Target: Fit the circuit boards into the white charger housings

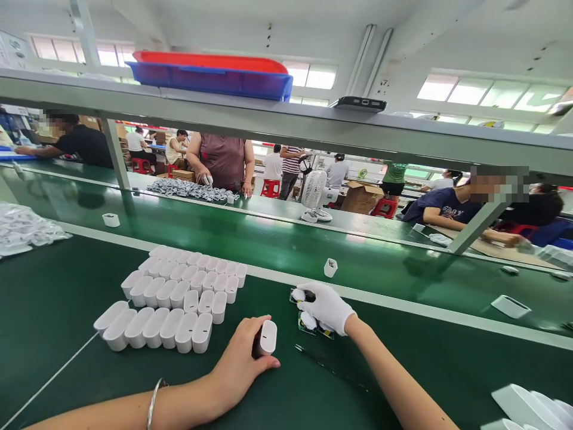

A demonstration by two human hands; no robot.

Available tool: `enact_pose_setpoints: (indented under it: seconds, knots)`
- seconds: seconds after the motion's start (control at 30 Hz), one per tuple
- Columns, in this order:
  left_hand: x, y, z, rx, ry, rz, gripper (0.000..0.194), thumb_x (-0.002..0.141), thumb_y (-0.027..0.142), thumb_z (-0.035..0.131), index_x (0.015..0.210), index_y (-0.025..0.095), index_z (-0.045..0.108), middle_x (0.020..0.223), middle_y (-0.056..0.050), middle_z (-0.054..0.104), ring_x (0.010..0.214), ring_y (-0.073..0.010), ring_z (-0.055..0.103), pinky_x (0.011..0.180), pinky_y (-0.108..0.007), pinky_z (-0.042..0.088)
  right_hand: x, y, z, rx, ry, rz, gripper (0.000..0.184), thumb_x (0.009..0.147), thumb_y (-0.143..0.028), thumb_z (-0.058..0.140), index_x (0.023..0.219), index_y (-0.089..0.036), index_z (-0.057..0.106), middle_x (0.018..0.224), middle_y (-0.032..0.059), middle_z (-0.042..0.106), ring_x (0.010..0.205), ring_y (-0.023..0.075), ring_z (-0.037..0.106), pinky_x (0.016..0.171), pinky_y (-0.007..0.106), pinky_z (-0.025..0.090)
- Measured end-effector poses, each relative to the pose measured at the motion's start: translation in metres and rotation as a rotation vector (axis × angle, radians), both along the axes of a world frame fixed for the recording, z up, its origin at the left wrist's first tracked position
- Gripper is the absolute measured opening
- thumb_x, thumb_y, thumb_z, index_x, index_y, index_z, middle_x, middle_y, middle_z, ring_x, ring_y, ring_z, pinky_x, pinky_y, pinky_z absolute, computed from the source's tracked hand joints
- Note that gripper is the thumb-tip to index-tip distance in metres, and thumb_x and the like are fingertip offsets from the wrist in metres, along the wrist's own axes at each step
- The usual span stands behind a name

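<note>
My left hand (244,346), bare with a bracelet on the wrist, is closed around a white plastic charger housing (268,338). A small slot shows in the housing's end face. To its right, my right hand (324,306) wears a white glove, its fingers curled down onto a small group of circuit boards (308,322) with white and yellow parts. The fingers grip a board at the far left of the group; the glove partly hides it. Below the boards lies a pair of dark tweezers (331,368). Left of my hands, several white housings (171,327) stand in rows.
A green conveyor belt (286,239) runs across, carrying a housing (330,268) and other white pieces. Plastic-bagged items (27,230) lie at left, more white housings (532,406) at lower right. Overhead, a shelf holds a blue tray (210,80) and a phone (360,104). Co-workers are opposite.
</note>
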State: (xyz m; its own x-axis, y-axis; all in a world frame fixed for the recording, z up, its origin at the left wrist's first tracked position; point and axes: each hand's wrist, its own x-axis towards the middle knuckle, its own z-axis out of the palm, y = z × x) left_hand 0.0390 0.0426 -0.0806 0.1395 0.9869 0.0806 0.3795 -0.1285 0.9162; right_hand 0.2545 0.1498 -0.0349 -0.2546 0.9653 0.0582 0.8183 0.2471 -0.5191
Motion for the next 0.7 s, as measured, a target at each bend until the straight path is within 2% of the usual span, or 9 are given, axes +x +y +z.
enact_pose_setpoints:
  seconds: [0.13,0.27,0.37,0.47,0.57,0.7]
  knots:
    - [-0.002,0.002,0.004,0.06,-0.037,0.018,0.056,0.065,0.009,0.075,0.115,0.027,0.06,0.105,-0.003,0.061,0.099,-0.0245,0.058,0.093,-0.041,0.046,-0.009,-0.024,0.019,0.126,0.118,0.057,0.021,0.066,-0.013,0.058,0.082,-0.021,0.067,0.09,0.0027,0.069,0.085,0.0189,0.064,0.084,0.033,0.05]
    - [-0.004,0.003,0.009,0.142,-0.061,0.096,0.048,0.067,0.008,0.074,0.11,0.026,0.061,0.11,-0.003,0.059,0.105,-0.0239,0.057,0.094,-0.039,0.046,-0.024,-0.059,0.037,0.22,0.253,0.224,0.02,0.067,-0.014,0.058,0.081,-0.025,0.067,0.088,0.0,0.07,0.082,0.0161,0.065,0.08,0.028,0.051]
    - [-0.004,0.002,0.012,0.209,-0.071,0.137,0.042,0.07,0.009,0.072,0.106,0.026,0.06,0.111,-0.003,0.058,0.107,-0.0236,0.056,0.092,-0.037,0.047,-0.033,-0.074,0.034,0.357,0.297,0.407,0.027,0.065,-0.015,0.063,0.089,-0.025,0.069,0.095,0.0035,0.069,0.086,0.0176,0.066,0.079,0.027,0.051]
    - [-0.003,-0.001,0.012,0.277,-0.073,0.155,0.047,0.067,0.005,0.072,0.107,0.027,0.061,0.111,-0.002,0.056,0.107,-0.0231,0.056,0.092,-0.037,0.048,-0.037,-0.075,0.024,0.405,0.23,0.502,0.033,0.068,-0.018,0.064,0.1,-0.026,0.068,0.101,0.0054,0.068,0.087,0.0175,0.065,0.077,0.027,0.051]
    - [-0.001,-0.003,0.011,0.323,-0.073,0.173,0.053,0.065,0.002,0.073,0.109,0.03,0.063,0.111,-0.001,0.054,0.107,-0.0231,0.056,0.093,-0.038,0.048,-0.038,-0.073,0.022,0.424,0.137,0.563,0.03,0.072,-0.016,0.059,0.099,-0.027,0.067,0.091,0.0039,0.066,0.077,0.0148,0.062,0.069,0.024,0.049]
    - [-0.001,-0.004,0.011,0.357,-0.055,0.201,0.054,0.066,0.002,0.071,0.111,0.032,0.062,0.113,-0.001,0.053,0.108,-0.0235,0.055,0.091,-0.037,0.05,-0.041,-0.074,0.028,0.511,-0.019,0.616,0.027,0.071,-0.009,0.051,0.089,-0.024,0.063,0.077,0.0005,0.057,0.063,0.0122,0.051,0.055,0.022,0.041]
